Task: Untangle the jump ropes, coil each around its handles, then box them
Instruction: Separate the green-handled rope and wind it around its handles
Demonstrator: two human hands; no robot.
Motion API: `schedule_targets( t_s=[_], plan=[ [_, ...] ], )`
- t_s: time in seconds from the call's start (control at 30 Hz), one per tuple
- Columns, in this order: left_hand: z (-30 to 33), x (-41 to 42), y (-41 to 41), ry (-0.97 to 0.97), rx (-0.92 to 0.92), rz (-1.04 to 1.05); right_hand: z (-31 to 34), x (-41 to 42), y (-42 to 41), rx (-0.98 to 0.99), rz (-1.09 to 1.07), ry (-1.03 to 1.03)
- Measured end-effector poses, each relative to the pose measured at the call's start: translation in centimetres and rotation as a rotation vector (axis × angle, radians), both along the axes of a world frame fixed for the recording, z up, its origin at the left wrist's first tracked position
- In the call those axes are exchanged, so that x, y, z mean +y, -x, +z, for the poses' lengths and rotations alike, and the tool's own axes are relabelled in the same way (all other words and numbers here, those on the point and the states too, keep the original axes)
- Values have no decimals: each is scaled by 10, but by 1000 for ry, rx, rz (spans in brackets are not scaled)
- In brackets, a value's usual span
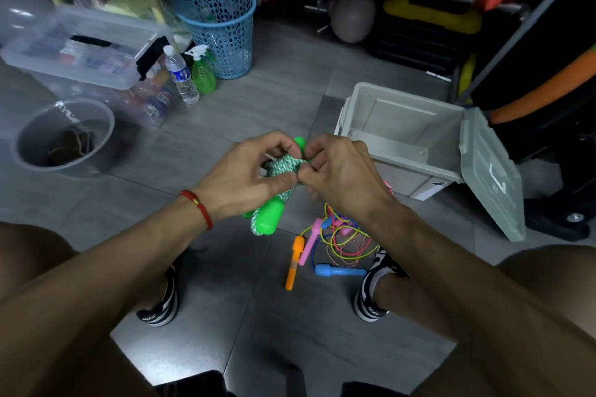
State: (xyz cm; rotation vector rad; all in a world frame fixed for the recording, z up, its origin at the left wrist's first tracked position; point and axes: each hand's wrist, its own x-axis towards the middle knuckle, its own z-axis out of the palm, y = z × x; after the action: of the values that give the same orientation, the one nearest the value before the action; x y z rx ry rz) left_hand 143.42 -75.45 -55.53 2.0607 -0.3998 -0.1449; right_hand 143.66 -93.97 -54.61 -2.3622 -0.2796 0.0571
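Observation:
I hold a green jump rope (280, 167) above the floor, its green-and-white cord coiled around its bright green handles (269, 217). My left hand (248, 177) grips the bundle from the left. My right hand (342, 171) pinches the cord at the coil's right side. Beneath my right wrist, a tangle of thin coloured ropes (342, 242) lies on the floor, with an orange handle (294, 263), a pink handle (309, 243) and a blue handle (338, 270). An open grey box (400, 142) stands to the right, with its lid (490, 174) hanging open.
My knees and striped shoes (161, 306) frame the tiled floor. At the back left stand a blue mesh basket (219, 29), a water bottle (180, 74), a green spray bottle (201, 71), a clear storage tub (84, 48) and a clear bucket (64, 135). Sports gear fills the back right.

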Motion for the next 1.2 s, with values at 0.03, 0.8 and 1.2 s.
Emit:
schedule_targets(
  t_s=[0.03, 0.8, 1.2],
  plan=[
    [-1, -1, -1, 0, 6, -2, -2, 0, 0, 4, -4, 10],
    [18, 11, -3, 129, 172, -198, 6, -34, -4, 62, 340, 73],
    [24, 6, 0, 479, 354, -83, -4, -21, 6, 175, 103, -692]
  ],
)
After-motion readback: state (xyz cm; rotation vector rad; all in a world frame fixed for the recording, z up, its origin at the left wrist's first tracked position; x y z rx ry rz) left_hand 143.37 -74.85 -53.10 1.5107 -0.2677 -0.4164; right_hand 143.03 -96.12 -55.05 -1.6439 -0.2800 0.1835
